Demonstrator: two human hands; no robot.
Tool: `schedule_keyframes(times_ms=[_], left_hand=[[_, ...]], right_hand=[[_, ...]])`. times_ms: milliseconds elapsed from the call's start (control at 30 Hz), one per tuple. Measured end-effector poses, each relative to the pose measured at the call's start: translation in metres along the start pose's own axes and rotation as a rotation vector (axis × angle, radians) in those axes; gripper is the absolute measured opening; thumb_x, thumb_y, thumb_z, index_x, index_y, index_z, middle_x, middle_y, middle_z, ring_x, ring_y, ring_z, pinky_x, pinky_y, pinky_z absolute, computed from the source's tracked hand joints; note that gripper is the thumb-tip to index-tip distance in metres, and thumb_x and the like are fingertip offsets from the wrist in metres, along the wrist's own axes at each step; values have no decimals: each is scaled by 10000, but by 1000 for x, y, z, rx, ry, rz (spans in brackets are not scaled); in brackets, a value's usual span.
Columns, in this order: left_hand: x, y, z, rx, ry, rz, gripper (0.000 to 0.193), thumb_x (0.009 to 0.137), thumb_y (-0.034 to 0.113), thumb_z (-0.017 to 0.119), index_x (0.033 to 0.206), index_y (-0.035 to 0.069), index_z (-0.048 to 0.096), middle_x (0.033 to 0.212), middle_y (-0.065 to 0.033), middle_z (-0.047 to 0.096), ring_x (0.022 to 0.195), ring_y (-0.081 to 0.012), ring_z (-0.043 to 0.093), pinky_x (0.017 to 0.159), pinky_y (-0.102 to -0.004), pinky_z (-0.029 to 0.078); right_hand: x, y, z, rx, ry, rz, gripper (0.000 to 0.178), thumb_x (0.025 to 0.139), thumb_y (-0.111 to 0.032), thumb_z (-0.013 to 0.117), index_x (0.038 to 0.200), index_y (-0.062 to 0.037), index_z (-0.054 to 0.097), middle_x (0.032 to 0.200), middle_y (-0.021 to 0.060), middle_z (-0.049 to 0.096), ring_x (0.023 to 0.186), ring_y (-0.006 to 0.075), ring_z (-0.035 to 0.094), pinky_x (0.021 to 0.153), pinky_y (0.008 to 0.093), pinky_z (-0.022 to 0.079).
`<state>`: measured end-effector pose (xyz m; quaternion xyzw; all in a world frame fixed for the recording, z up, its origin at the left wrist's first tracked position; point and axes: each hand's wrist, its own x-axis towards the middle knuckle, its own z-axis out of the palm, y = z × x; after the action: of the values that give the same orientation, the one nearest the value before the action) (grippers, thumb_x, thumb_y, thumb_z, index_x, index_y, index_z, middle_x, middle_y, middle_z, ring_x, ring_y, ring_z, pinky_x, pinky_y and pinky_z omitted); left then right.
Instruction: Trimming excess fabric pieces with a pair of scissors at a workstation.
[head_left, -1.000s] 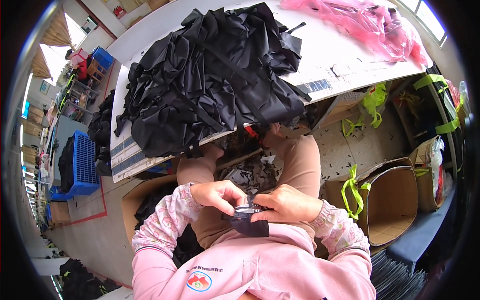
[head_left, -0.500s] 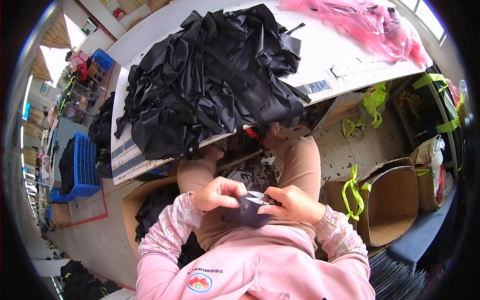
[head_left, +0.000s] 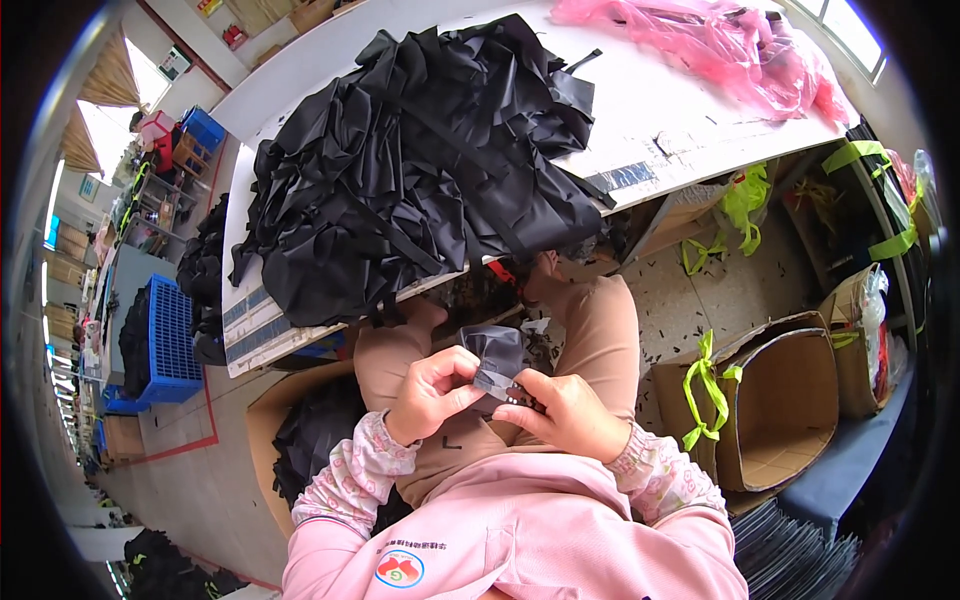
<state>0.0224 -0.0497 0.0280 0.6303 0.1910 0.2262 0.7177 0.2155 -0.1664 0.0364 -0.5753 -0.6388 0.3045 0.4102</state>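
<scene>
My left hand (head_left: 430, 396) pinches a small piece of thin black fabric (head_left: 494, 347) above my lap, and the fabric stands up past my fingertips. In my right hand (head_left: 572, 412) is a small pair of scissors (head_left: 521, 396) with dark handles, its blades pointing left against the fabric's lower edge. The fabric and fingers partly cover the blades, so I cannot tell whether they are closed. Directly ahead, a large heap of black fabric pieces (head_left: 400, 180) with straps hangs over the near edge of the white table (head_left: 690, 155).
Pink plastic sheeting (head_left: 700, 50) lies at the table's far right. An open cardboard box (head_left: 785, 420) with a yellow-green tie stands to my right. Another carton (head_left: 262, 425) with black fabric is by my left leg. A blue crate (head_left: 172, 335) stands farther left. Dark scraps litter the floor.
The fabric piece has swung from hanging below my fingers to standing up beyond them. Both hands have turned, and the scissors' blades, plain before, are now partly covered.
</scene>
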Motion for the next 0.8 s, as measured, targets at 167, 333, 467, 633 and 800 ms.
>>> schedule_keyframes(times_ms=[167, 333, 467, 633, 800], left_hand=[[-1, -2, -2, 19, -17, 9, 86, 864, -36, 622, 945, -15, 599, 975, -43, 538, 874, -103, 523, 775, -237, 438], [0, 0, 3, -11, -13, 2, 86, 864, -36, 623, 943, -18, 597, 976, -45, 539, 887, -107, 529, 785, -239, 441], [-2, -4, 1, 19, 6, 1, 96, 850, -43, 627, 935, -20, 589, 979, -51, 543, 887, -107, 531, 777, -240, 445], [-3, -1, 1, 154, 77, 7, 110, 816, -38, 658, 895, -21, 583, 937, -57, 562, 842, -116, 542, 740, -244, 449], [-7, 7, -2, 364, 152, 56, 133, 764, -29, 695, 838, -20, 585, 869, -78, 596, 792, -167, 566, 722, -274, 456]], right_hand=[[1, 2, -2, 108, -95, 77, 367, 855, -345, 700, 819, -12, 551, 586, 163, 572, 547, 355, 598, 498, 423, 456], [4, -1, -1, 40, -64, 27, 370, 865, -353, 684, 806, -16, 542, 592, 159, 583, 559, 360, 604, 507, 425, 466], [6, -6, -5, -56, -79, 18, 374, 880, -361, 659, 781, -23, 532, 593, 154, 588, 569, 363, 608, 513, 432, 473], [4, -2, -6, -48, -82, 24, 377, 880, -342, 666, 752, -20, 519, 566, 165, 547, 536, 371, 571, 493, 432, 442], [0, 5, -5, 51, -58, 28, 366, 877, -305, 681, 737, -14, 509, 552, 172, 507, 499, 368, 525, 474, 426, 404]])
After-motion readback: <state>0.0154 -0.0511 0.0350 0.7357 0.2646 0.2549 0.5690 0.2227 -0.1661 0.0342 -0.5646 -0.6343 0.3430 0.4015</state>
